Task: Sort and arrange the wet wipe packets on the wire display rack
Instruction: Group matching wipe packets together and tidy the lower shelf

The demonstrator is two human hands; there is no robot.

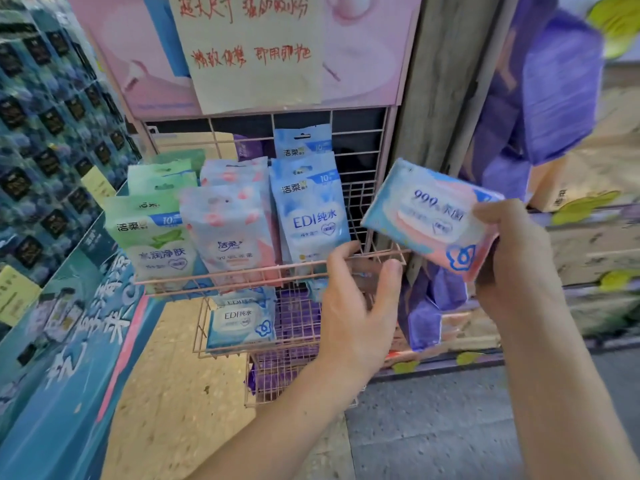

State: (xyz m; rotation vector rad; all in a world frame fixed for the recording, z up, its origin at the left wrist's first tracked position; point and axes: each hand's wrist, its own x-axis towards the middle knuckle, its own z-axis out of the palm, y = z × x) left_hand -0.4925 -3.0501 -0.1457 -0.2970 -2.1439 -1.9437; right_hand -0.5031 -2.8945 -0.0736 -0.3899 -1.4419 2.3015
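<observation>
A pink wire display rack [277, 275] stands in front of me. Its top shelf holds upright green packets [156, 233], pink-patterned packets [232, 233] and blue packets [311, 216]; the right end of that shelf is bare. My right hand [512, 258] grips a pink-and-blue wet wipe packet [429, 216] to the right of the rack, tilted. My left hand [356, 299] hovers at the top shelf's front rail with fingers loosely curled, holding nothing. A flat blue packet [242, 320] lies on the lower shelf.
Purple packets [294, 313] fill the lower shelves. A pink sign board with a handwritten yellow note [252, 50] rises behind the rack. Stacked blue boxes [52, 133] stand at the left, purple tissue packs [554, 98] at the right.
</observation>
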